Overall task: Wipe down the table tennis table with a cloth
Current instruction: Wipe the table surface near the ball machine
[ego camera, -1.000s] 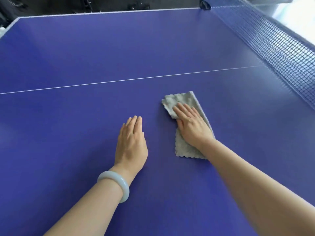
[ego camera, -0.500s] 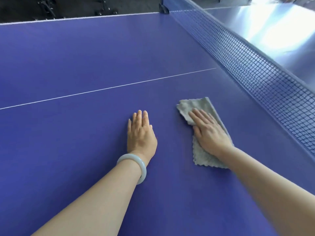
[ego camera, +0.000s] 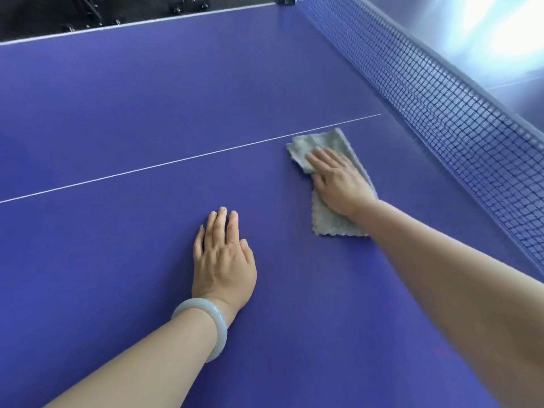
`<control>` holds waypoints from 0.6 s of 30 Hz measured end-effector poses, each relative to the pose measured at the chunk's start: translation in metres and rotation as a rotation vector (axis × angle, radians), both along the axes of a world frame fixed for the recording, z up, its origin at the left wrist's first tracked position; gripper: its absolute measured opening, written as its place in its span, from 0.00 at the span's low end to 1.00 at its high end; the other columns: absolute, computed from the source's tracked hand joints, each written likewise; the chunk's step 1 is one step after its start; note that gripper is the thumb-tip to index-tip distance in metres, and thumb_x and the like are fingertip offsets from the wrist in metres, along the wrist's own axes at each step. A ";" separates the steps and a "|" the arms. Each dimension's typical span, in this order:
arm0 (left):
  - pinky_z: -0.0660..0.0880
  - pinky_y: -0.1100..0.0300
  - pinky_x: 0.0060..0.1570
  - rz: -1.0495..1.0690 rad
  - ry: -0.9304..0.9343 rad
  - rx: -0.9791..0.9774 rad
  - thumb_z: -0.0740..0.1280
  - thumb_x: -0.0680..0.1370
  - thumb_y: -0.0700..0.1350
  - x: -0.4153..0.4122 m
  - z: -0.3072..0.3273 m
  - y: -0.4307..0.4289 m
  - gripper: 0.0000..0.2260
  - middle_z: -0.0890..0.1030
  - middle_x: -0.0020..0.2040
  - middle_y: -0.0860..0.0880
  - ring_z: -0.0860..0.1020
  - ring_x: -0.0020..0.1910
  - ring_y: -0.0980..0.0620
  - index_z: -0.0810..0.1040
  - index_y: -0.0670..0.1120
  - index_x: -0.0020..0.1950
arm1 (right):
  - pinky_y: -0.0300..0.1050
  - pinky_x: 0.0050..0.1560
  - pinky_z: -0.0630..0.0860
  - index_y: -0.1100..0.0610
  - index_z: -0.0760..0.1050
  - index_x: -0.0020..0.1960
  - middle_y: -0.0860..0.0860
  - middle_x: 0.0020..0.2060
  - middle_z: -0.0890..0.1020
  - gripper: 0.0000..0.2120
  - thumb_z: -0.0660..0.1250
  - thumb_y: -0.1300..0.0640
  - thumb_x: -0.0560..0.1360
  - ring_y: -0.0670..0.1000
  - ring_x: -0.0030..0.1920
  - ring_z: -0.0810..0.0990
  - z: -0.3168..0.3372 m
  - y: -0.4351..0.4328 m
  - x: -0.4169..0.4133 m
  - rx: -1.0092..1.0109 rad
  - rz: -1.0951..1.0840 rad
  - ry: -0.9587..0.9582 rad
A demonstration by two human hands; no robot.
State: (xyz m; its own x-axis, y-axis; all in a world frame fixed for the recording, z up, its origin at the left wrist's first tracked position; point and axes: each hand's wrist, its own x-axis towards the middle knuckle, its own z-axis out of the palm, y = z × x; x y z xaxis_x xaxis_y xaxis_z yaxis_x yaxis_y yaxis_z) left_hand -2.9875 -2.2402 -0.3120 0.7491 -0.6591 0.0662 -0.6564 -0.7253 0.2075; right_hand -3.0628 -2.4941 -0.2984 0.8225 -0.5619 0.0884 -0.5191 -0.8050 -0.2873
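A folded grey cloth (ego camera: 326, 220) lies flat on the blue table tennis table (ego camera: 147, 92), just short of the white centre line. My right hand (ego camera: 338, 179) presses on the cloth with straight fingers, covering its middle. My left hand (ego camera: 222, 259) rests flat on the bare table surface to the left of the cloth, fingers straight, a pale bangle on its wrist.
The dark net (ego camera: 435, 104) runs along the right side, close to the cloth. The white centre line (ego camera: 176, 160) crosses the table ahead of my hands. Beyond the far table edge (ego camera: 141, 23) are dark floor and metal frames.
My right hand has pushed the cloth forward and to the right, closer to the centre line and the net. My left hand stays flat on the table. The view has turned toward the net.
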 end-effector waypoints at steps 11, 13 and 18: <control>0.51 0.50 0.76 0.020 0.024 -0.006 0.57 0.81 0.45 0.001 0.002 -0.001 0.24 0.59 0.79 0.46 0.55 0.79 0.48 0.61 0.44 0.78 | 0.51 0.79 0.43 0.47 0.58 0.79 0.48 0.80 0.58 0.25 0.54 0.53 0.82 0.53 0.80 0.51 -0.010 0.058 -0.025 0.034 0.108 0.040; 0.51 0.50 0.76 0.015 0.034 -0.017 0.57 0.81 0.44 0.000 0.003 -0.003 0.24 0.58 0.79 0.45 0.55 0.79 0.47 0.61 0.44 0.78 | 0.48 0.80 0.44 0.46 0.59 0.79 0.45 0.79 0.59 0.24 0.54 0.51 0.83 0.49 0.80 0.52 -0.012 0.080 -0.059 0.022 0.304 0.022; 0.50 0.49 0.76 -0.012 0.070 -0.081 0.58 0.82 0.43 0.001 0.003 -0.001 0.23 0.59 0.79 0.45 0.55 0.78 0.47 0.63 0.43 0.77 | 0.49 0.79 0.40 0.47 0.53 0.81 0.48 0.81 0.52 0.25 0.48 0.49 0.84 0.51 0.81 0.46 -0.002 0.006 -0.173 0.038 -0.578 0.051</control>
